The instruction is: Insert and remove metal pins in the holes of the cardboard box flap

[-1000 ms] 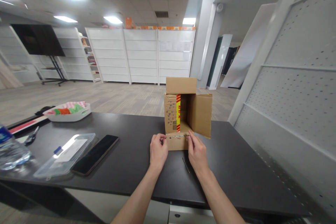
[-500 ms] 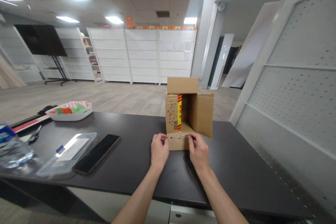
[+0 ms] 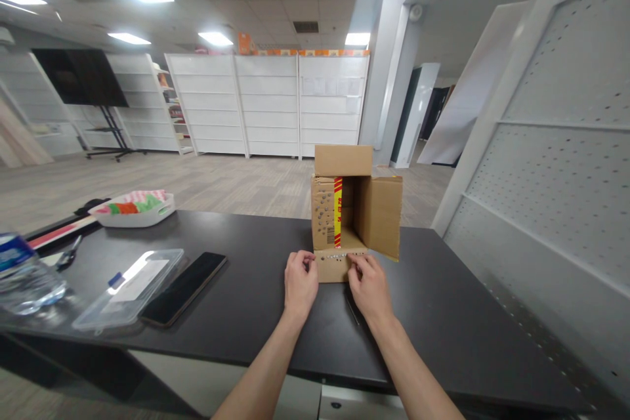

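Brown cardboard box (image 3: 384,216): stood open on the smooth black table (image 3: 251,302) with front flap (image 3: 332,272) lowered.
Small silvery round pieces (image 3: 336,256): ran in a row across that flap.
Left hand (image 3: 301,282): sat at the flap's left edge with fingers curled nearly together; could not tell if gripping anything.
Right hand (image 3: 369,285): reached over the flap's right side with fingers nearly pinched; likewise could not tell.

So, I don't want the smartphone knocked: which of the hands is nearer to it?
Left. The left hand is to the right of the smartphone; the right hand is farther to the right.
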`<state>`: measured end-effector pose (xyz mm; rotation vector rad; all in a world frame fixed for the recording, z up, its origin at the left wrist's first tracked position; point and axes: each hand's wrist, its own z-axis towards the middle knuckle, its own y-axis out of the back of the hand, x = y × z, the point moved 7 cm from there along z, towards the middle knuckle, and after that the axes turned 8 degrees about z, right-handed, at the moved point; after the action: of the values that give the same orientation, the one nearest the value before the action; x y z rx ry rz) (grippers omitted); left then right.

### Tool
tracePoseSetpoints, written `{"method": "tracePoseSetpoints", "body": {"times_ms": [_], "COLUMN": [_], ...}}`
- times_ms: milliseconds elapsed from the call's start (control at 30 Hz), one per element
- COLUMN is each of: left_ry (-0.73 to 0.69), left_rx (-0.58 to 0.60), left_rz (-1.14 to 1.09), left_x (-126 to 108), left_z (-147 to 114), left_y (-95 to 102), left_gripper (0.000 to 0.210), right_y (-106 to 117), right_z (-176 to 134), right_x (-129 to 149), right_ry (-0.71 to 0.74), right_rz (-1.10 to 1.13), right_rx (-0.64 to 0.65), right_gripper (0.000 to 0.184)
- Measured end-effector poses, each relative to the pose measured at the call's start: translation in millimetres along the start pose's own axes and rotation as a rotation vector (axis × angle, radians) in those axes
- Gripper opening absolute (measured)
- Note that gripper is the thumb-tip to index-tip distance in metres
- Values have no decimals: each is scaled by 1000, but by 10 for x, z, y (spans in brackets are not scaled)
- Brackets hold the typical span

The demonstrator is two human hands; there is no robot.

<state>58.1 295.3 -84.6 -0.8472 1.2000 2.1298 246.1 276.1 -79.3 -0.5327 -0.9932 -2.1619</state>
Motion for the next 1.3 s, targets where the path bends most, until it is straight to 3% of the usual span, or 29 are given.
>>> {"method": "tracePoseSetpoints", "body": {"times_ms": [200,333,433,533,633,833,1100,1300], "left_ry": [13,12,11,7,13,15,1,2], "left_rx": [6,10,11,7,7,10,2,1], "left_rz": [2,6,6,5,9,-1,6,19], "left_x": [4,-8,-17,-28,-26,-12,-40,-40], "left_z": [-4,-9,-6,-4,-7,-8,-11,-14], "left_y": [-6,-2,2,11,16,10,29,28], "left_gripper": [17,16,16,16,16,16,17,16], "right_y": [-11,36,38,2,-26,-85,-117,-55], "right_z": [-29,-75,-123,-170,-200,-246,-258,-240], "right_x": [8,40,91,162,228,335,288,229], "right_ry": [-57,-117,-159,-159,-136,-42,30,-41], "right_rz": [-48,-28,-111,-229,-282,-190,-123,-257], "right_rx": [60,105,217,360,433,477,442,364], "right_gripper": [36,24,13,24,22,7,11,5]}}
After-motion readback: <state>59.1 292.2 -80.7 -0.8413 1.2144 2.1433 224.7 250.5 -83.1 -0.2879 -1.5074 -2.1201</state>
